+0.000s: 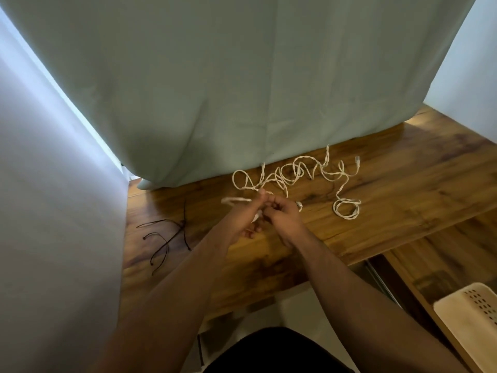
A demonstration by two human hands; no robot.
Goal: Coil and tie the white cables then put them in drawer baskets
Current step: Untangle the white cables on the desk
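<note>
A long white braided cable (295, 175) lies in loose tangled loops on the wooden table (403, 184), reaching back toward the curtain. One small coil of white cable (346, 210) rests at the right. My left hand (246, 219) and my right hand (282, 215) meet above the table's middle, both with fingers curled round the near end of the white cable. A blurred loop of it sticks out to the left of my left hand. The plug end (357, 159) lies at the far right.
Several thin black ties (166, 238) lie on the table's left part. A pale green curtain (242, 90) hangs behind the table. A cream perforated drawer basket (468, 316) sits low at the right, beside a wooden drawer frame.
</note>
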